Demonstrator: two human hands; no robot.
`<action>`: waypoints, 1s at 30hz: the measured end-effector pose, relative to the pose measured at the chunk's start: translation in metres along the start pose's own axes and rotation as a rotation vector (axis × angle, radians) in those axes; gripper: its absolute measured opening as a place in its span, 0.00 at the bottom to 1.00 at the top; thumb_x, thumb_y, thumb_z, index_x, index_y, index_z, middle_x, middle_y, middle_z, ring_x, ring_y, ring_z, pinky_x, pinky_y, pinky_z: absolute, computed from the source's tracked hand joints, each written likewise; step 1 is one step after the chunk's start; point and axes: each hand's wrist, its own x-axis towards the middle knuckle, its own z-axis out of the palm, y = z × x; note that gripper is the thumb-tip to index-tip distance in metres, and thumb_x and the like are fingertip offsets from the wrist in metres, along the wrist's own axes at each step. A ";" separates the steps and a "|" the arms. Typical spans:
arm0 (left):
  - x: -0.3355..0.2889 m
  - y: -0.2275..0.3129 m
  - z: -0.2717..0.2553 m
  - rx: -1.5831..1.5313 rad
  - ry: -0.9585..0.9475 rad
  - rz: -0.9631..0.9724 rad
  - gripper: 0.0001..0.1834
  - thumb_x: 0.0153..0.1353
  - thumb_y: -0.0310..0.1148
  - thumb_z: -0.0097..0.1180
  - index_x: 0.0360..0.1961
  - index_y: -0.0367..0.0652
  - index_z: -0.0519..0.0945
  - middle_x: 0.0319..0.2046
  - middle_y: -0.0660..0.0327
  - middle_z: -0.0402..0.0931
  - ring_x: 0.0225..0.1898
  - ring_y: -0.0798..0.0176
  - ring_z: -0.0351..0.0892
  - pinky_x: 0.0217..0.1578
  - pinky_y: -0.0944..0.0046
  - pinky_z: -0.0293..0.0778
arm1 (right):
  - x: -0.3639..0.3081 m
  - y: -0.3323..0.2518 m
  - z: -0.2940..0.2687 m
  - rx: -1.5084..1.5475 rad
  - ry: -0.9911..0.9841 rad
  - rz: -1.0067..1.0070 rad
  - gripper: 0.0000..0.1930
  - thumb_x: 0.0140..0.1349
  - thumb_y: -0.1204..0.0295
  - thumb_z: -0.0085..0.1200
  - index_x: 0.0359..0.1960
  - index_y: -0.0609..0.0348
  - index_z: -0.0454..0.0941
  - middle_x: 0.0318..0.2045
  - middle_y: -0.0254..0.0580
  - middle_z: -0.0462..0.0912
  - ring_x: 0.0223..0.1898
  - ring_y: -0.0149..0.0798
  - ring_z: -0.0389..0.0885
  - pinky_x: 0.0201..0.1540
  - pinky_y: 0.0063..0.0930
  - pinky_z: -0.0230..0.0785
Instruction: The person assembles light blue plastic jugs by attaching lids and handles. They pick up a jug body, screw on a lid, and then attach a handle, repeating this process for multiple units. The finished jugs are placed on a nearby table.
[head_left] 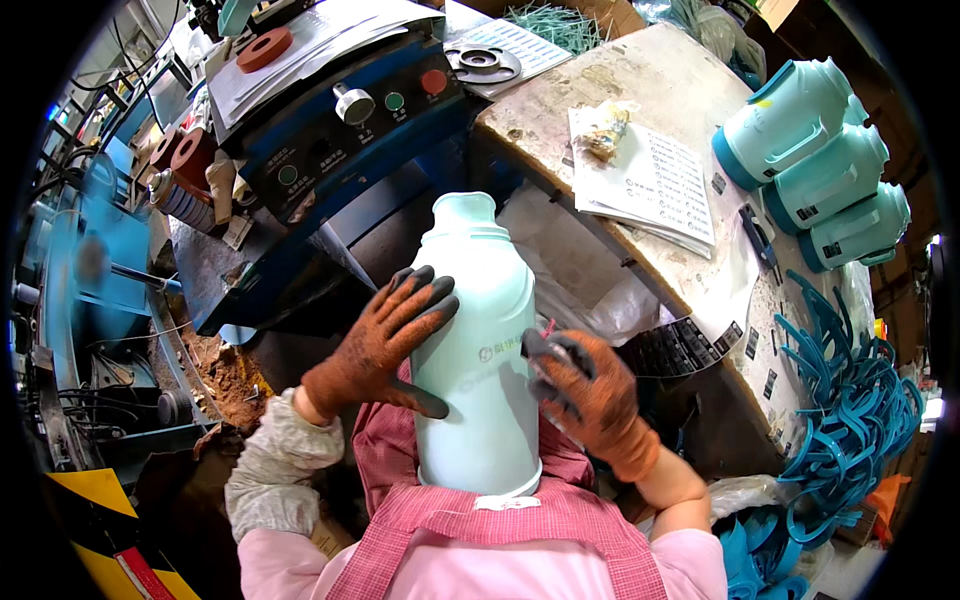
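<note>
A pale mint thermos flask casing (478, 300) with a narrowed neck and small dark print on its front rests on my lap, its neck pointing away from me. My left hand (375, 345), in an orange and black work glove, lies against the casing's left side, fingers spread and thumb across the front. At the right side, next to the print, my right hand (592, 390) is gloved the same way. Its fingers are curled in a pinch; a bit of pink shows at the fingertips, but what they hold is too small to name.
Ahead stands a machine control panel (350, 120) with a knob and buttons. On the worn table (650, 80) to the right are a label sheet (650, 180), a black cutter (760, 240) and a dark label strip (680, 348). Beyond are mint jugs (795, 115) and blue handles (850, 420).
</note>
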 end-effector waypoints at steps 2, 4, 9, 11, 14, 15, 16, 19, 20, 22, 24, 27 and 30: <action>-0.010 -0.002 0.017 -0.005 0.104 0.012 0.68 0.21 0.65 0.70 0.66 0.44 0.60 0.67 0.52 0.54 0.69 0.46 0.48 0.67 0.41 0.44 | -0.008 -0.024 0.018 -0.016 0.027 0.052 0.28 0.46 0.72 0.62 0.54 0.53 0.74 0.50 0.51 0.71 0.46 0.53 0.74 0.47 0.41 0.71; -0.016 -0.006 0.028 -0.019 0.149 0.022 0.69 0.20 0.66 0.70 0.66 0.43 0.58 0.67 0.51 0.55 0.69 0.45 0.49 0.67 0.41 0.44 | -0.010 -0.038 0.030 -0.048 0.031 0.109 0.29 0.46 0.73 0.61 0.55 0.53 0.73 0.51 0.51 0.70 0.47 0.53 0.72 0.49 0.42 0.69; -0.022 -0.013 0.037 0.003 0.186 0.056 0.70 0.20 0.68 0.67 0.67 0.43 0.56 0.66 0.49 0.55 0.68 0.44 0.51 0.66 0.40 0.44 | -0.010 -0.048 0.039 -0.170 0.044 0.138 0.29 0.45 0.73 0.61 0.55 0.51 0.74 0.51 0.48 0.69 0.47 0.49 0.70 0.49 0.41 0.68; -0.023 -0.014 0.038 0.006 0.185 0.059 0.71 0.20 0.68 0.66 0.67 0.42 0.55 0.66 0.48 0.55 0.68 0.42 0.51 0.66 0.39 0.45 | -0.010 -0.050 0.037 -0.196 0.032 0.148 0.29 0.45 0.73 0.61 0.54 0.51 0.74 0.50 0.48 0.69 0.46 0.49 0.70 0.48 0.41 0.68; -0.021 -0.014 0.038 0.009 0.181 0.046 0.68 0.20 0.68 0.66 0.66 0.45 0.58 0.66 0.47 0.54 0.68 0.40 0.50 0.65 0.39 0.46 | -0.005 -0.050 0.034 -0.207 0.006 0.157 0.28 0.46 0.73 0.61 0.54 0.51 0.73 0.50 0.48 0.69 0.46 0.49 0.70 0.47 0.41 0.69; -0.020 -0.013 0.037 0.008 0.179 0.038 0.67 0.20 0.68 0.66 0.66 0.47 0.60 0.66 0.46 0.54 0.68 0.40 0.50 0.65 0.38 0.47 | -0.003 -0.049 0.034 -0.207 -0.009 0.164 0.28 0.46 0.73 0.60 0.54 0.51 0.73 0.50 0.48 0.69 0.46 0.49 0.70 0.47 0.41 0.69; -0.019 -0.012 0.035 0.035 0.138 0.034 0.64 0.21 0.67 0.66 0.65 0.51 0.62 0.66 0.47 0.54 0.68 0.40 0.50 0.65 0.38 0.47 | -0.002 -0.048 0.034 -0.205 -0.013 0.172 0.28 0.46 0.73 0.60 0.55 0.52 0.73 0.50 0.48 0.69 0.46 0.49 0.70 0.47 0.41 0.69; -0.012 -0.006 0.025 0.112 0.026 0.022 0.55 0.25 0.66 0.66 0.62 0.62 0.67 0.67 0.47 0.53 0.68 0.40 0.49 0.65 0.39 0.49 | -0.003 -0.044 0.035 -0.203 -0.015 0.176 0.29 0.46 0.73 0.59 0.55 0.51 0.72 0.50 0.48 0.69 0.46 0.49 0.70 0.47 0.41 0.69; -0.009 -0.002 0.021 0.133 -0.007 0.024 0.52 0.27 0.65 0.66 0.61 0.65 0.69 0.67 0.48 0.53 0.68 0.40 0.49 0.64 0.39 0.49 | -0.005 -0.041 0.035 -0.207 -0.007 0.169 0.29 0.46 0.73 0.59 0.55 0.51 0.72 0.50 0.47 0.70 0.46 0.49 0.70 0.46 0.41 0.69; 0.001 0.007 0.011 0.173 -0.051 0.023 0.47 0.31 0.63 0.65 0.60 0.71 0.70 0.67 0.48 0.52 0.68 0.40 0.50 0.64 0.39 0.52 | -0.009 -0.030 0.033 -0.232 -0.015 0.134 0.29 0.46 0.74 0.59 0.56 0.50 0.72 0.50 0.46 0.70 0.45 0.48 0.71 0.46 0.40 0.69; 0.014 0.016 0.000 0.222 -0.105 0.028 0.47 0.31 0.62 0.65 0.59 0.69 0.70 0.65 0.47 0.54 0.66 0.38 0.54 0.63 0.40 0.55 | -0.012 -0.006 0.022 -0.273 -0.080 0.088 0.29 0.46 0.74 0.59 0.55 0.50 0.71 0.49 0.44 0.71 0.45 0.48 0.71 0.45 0.39 0.69; 0.035 0.032 -0.017 0.334 -0.218 0.071 0.46 0.31 0.61 0.66 0.58 0.67 0.71 0.60 0.47 0.59 0.60 0.39 0.62 0.57 0.45 0.65 | -0.001 0.051 -0.005 -0.463 -0.022 0.017 0.29 0.46 0.75 0.58 0.55 0.48 0.71 0.50 0.40 0.72 0.46 0.46 0.71 0.44 0.39 0.69; 0.060 0.048 -0.024 0.439 -0.422 0.051 0.44 0.33 0.60 0.67 0.57 0.65 0.73 0.54 0.50 0.63 0.52 0.45 0.67 0.46 0.52 0.72 | 0.044 0.134 -0.038 -0.716 0.058 0.229 0.29 0.48 0.73 0.60 0.56 0.48 0.70 0.51 0.37 0.73 0.48 0.44 0.71 0.48 0.37 0.67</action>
